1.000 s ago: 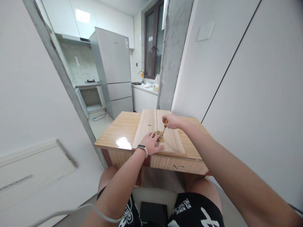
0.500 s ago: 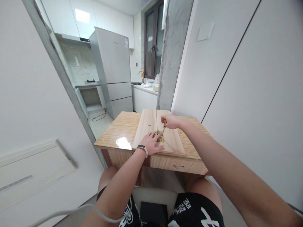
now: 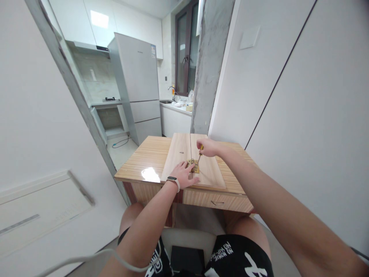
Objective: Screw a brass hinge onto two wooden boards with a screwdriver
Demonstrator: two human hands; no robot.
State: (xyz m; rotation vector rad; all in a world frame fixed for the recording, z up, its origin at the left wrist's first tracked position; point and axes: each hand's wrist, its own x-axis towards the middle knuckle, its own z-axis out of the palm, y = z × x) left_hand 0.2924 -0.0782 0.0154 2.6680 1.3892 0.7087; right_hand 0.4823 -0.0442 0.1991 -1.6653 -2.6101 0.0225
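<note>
Golden hinge [image 3: 196, 168] partly under left hand [image 3: 185, 176]

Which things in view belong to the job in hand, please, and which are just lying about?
Job:
yellow-handled screwdriver, in the right hand
brass-coloured hinge, under the left hand
wooden boards
desk beneath them
small screw, probably

Lying or standing about:
cable
faucet
refrigerator
</note>
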